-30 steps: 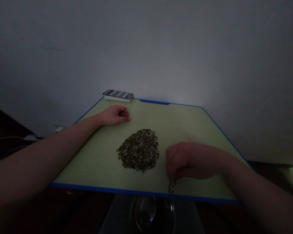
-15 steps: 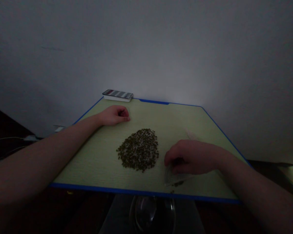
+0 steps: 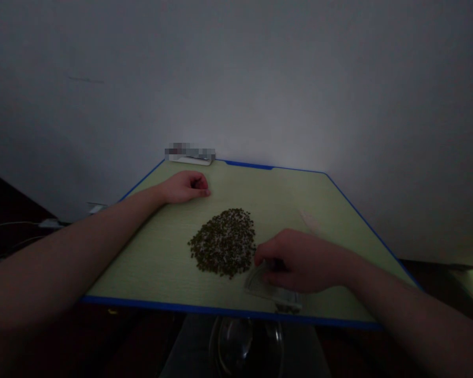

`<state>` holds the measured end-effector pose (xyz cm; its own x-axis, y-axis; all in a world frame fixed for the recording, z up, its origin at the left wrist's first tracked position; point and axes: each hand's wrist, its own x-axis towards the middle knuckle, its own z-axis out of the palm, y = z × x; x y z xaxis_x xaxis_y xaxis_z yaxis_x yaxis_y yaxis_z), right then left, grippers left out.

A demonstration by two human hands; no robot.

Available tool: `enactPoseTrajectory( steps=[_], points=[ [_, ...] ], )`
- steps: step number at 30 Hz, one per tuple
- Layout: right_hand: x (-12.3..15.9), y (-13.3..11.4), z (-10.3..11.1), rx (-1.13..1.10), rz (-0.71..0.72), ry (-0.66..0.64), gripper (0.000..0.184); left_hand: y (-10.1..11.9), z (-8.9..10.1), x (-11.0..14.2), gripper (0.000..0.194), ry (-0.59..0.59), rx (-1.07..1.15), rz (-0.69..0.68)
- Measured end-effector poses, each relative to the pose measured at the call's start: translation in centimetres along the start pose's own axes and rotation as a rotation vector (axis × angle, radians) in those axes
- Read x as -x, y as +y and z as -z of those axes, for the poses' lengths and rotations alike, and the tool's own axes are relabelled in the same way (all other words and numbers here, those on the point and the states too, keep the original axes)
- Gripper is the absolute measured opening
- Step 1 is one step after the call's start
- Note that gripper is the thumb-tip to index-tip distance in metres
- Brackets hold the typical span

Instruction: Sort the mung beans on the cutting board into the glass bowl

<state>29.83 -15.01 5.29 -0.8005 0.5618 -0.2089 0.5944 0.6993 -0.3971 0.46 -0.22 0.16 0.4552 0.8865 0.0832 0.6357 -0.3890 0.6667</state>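
Note:
A heap of mixed small green beans and white grains lies near the middle of the table. My right hand is at the heap's right edge, its thumb and fingers pinching a clear protractor. The protractor's curved edge points toward the heap, and its straight side lies near the front edge of the table. A few dark beans show at that straight side. My left hand rests on the table beyond the heap to the left, fingers loosely curled with a gap to the thumb, nothing seen in it.
The pale table has a blue rim and stands against a grey wall. A phone on a white box sits at the far left corner. Below the front edge is a round glass bowl. White cables run at the left.
My right hand has moved left and slightly toward me with the protractor, which now covers the few stray beans near the front edge. My left hand has stayed still.

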Motion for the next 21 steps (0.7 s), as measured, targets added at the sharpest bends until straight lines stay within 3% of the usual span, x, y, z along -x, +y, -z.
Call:
enactPoseTrajectory(
  steps=[14, 21],
  points=[
    [1.0, 2.5, 1.4, 0.111, -0.222, 0.038, 0.016, -0.2, 0.0, 0.1, 0.028, 0.006, -0.031, -0.031],
    [0.6, 1.7, 1.1, 0.062, -0.118, -0.006, 0.02, -0.3, 0.0, 0.0, 0.027, 0.007, -0.014, -0.03]
  ],
)
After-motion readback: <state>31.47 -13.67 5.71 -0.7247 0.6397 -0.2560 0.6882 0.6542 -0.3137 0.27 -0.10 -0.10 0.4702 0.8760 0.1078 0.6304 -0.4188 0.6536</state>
